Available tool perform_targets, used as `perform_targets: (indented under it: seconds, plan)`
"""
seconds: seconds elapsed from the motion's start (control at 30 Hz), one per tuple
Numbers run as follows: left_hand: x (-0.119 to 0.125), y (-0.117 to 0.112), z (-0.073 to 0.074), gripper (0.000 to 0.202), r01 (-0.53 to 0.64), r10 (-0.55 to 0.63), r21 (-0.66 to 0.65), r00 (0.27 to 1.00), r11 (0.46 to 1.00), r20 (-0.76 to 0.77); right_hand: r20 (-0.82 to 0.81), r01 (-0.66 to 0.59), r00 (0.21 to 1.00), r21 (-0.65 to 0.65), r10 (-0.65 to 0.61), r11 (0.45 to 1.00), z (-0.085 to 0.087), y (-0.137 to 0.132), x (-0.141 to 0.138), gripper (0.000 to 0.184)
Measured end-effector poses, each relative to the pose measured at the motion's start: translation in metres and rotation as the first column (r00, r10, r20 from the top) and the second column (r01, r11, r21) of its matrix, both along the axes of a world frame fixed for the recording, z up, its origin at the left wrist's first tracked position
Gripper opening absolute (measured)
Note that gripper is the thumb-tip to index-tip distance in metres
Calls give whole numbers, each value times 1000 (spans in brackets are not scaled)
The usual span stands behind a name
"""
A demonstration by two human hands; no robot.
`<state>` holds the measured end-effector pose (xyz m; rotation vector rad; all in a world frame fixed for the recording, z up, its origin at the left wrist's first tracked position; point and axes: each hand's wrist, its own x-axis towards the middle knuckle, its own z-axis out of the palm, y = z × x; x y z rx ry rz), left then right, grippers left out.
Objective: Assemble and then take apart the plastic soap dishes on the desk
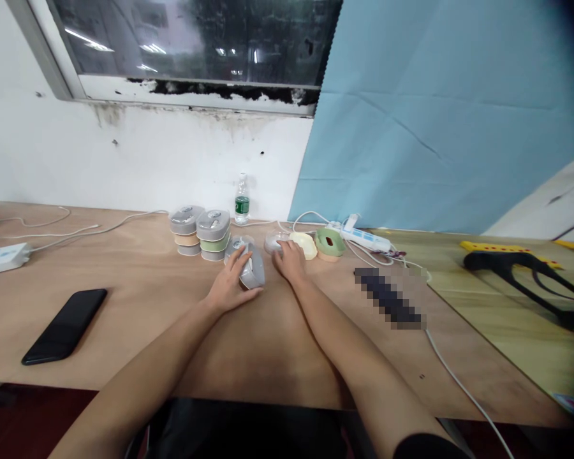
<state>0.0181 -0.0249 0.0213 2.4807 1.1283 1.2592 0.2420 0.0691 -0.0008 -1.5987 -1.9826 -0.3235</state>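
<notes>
Grey soap box (253, 271) half-hidden under left hand (229, 282).

Nothing can be read: the green label (242, 206) on the water bottle (242, 199) at top centre is too small, and so are the blue markings (366, 240) on the white power strips (2, 258) at left and right of centre — a pixelated patch (390, 298) right of centre hides whatever lies there.

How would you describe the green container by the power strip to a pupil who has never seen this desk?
On the wooden desk under the blue cloth, look just past the right hand. The green container sits beside the white power strip, unstacked, with a dark slot in its top.
</notes>
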Motion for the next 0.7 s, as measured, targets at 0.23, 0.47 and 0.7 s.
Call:
perform_targets:
  seconds: [0.23,0.47,0.7]
  plan:
    - [1,0,0,89,2,-2,-9,1000,1000,2,-125,-84,987,121,99,989,-9,6,9,24]
    - [0,1,-1,90,-5,5,-5,1000,1000,-3,-177,-127,972,156,154,980,-8,8,10,23]
    - [0,1,-2,90,-1,1,0,1000,1000,-10,-204,-148,962,175,183,973,-10,9,11,25]
